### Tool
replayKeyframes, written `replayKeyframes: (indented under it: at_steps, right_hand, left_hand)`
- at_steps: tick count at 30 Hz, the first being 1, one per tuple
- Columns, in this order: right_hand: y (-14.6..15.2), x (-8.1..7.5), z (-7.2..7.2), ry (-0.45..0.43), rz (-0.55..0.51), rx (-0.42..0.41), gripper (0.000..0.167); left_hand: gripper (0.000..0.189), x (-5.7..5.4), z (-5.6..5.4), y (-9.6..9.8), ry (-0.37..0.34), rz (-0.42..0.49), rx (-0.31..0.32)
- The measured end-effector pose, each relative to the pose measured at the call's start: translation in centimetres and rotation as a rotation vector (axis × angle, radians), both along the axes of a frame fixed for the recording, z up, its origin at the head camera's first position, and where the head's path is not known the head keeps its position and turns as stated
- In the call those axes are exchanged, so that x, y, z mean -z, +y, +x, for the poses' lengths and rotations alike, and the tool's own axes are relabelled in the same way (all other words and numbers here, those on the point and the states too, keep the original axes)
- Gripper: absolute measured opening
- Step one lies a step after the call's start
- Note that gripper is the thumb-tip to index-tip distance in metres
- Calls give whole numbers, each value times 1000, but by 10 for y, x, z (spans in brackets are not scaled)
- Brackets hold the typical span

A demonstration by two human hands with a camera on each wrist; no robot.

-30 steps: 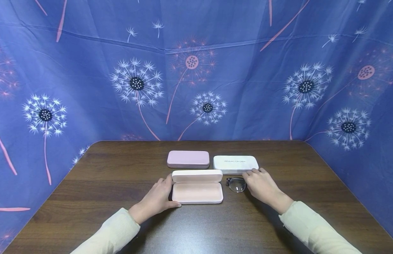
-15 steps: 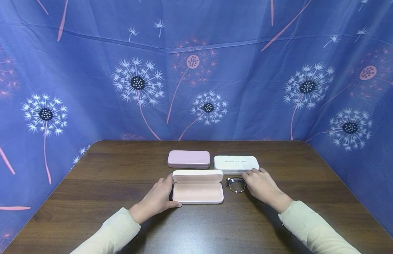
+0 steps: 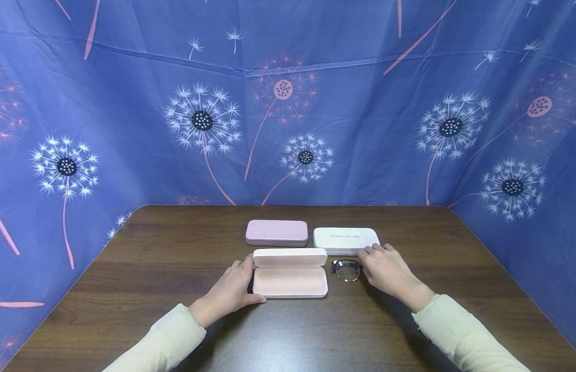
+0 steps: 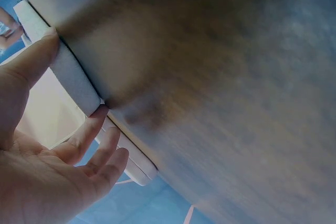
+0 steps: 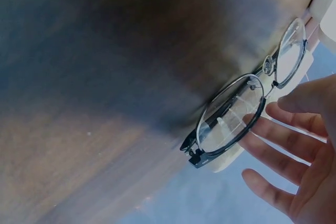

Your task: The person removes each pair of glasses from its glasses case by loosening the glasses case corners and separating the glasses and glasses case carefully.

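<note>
An open white glasses case [image 3: 290, 283] with a pale peach lining stands mid-table, its lid raised at the back. My left hand [image 3: 228, 289] holds its left end, thumb at the front corner and fingers along the side and back. To the right of the case lies a pair of glasses [image 3: 347, 270] with a dark upper frame and clear lenses. Over its right part is my right hand [image 3: 389, 269], fingers loosely bent. In the right wrist view, the thumb and forefinger of this hand [image 5: 302, 145] are close to the bridge of the glasses.
Behind the open case lies a closed pink glasses case [image 3: 276, 233]. A closed white case [image 3: 346, 239] with lettering sits right of it, just beyond my right fingers. The brown wooden table [image 3: 176, 243] ends at a blue dandelion-print cloth [image 3: 362, 129].
My right hand has shifted slightly to the right, with its fingers a little more raised. The glasses and the left hand on the open case stay put.
</note>
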State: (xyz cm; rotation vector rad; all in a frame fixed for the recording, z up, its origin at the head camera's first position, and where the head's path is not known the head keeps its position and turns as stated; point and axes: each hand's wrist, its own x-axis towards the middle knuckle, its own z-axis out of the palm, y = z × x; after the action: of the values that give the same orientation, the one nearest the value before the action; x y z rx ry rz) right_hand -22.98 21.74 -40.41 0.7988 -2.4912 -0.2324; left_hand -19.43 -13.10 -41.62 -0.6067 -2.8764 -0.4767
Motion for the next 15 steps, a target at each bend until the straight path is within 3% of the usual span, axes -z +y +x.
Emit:
replayKeyframes:
  at_steps: [8,15]
  right_hand:
    - [-8,-6,0,24,-33,-20,14]
    - [-22,-9,2,18,-78,-51,9]
  left_hand:
    - [87,3,-2,-1,18,-5,11]
    - [84,-1,0,-1,-12,13,9]
